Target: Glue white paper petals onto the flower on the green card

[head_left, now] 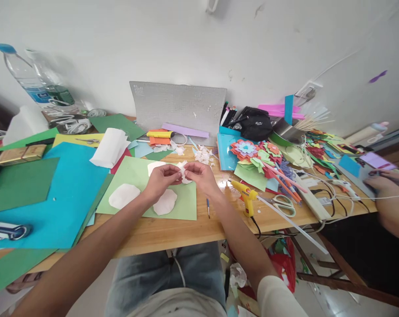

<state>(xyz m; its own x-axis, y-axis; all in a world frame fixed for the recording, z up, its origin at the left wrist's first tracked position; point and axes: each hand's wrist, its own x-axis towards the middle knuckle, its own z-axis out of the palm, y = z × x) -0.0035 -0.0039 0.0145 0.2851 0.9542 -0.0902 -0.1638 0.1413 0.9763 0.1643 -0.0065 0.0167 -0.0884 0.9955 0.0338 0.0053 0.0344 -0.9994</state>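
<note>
Pale shirt [173,304] and jeans [129,277] are nearest to the camera, below the edge of the tabletop [133,237]. Above the green sheet [188,207], the left hand [162,180] and the right hand [202,176] meet at one small white piece [182,172]. On both hands the fingers are narrow, pinching it from two sides, and they cover part of it. Its edge looks uneven, and it seems thin and soft, so I judge that light pressure with the tips is suitable; a strong pull from both sides could tear it. It would help to support one side firmly while the other side is shaped little by little. Three flat white rounds [124,196] lie on the sheet, one partly behind the left hand, so the wrists should be careful not to press them. White scraps [204,155] are behind the hands, and the yellow glue gun [248,198] is to the right, apart from the white piece
</note>
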